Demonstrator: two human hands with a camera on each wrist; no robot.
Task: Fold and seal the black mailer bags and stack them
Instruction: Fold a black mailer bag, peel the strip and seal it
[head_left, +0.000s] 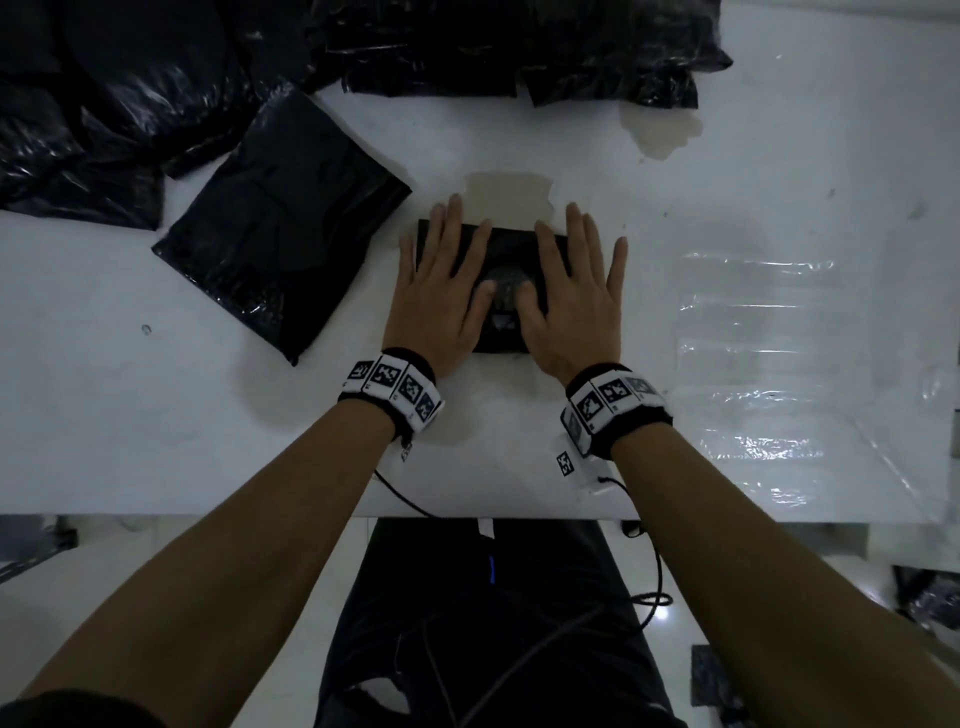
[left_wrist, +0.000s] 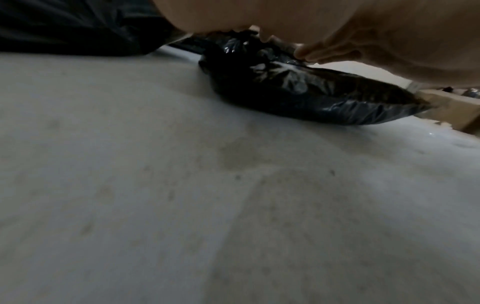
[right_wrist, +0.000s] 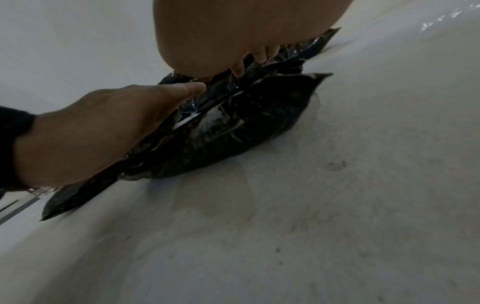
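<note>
A small folded black mailer bag lies on the white table in front of me. Both my hands press flat on it with straight, spread fingers: my left hand on its left half, my right hand on its right half. In the left wrist view the puffy bag lies under my palm. The right wrist view shows the bag with its folded flap under both hands, my left hand reaching in from the left. A larger sealed black mailer lies to the left.
A heap of black mailer bags fills the far left and back of the table. Clear plastic film lies on the right. Two peeled patches mark the tabletop beyond the bag. Cables hang at the near edge.
</note>
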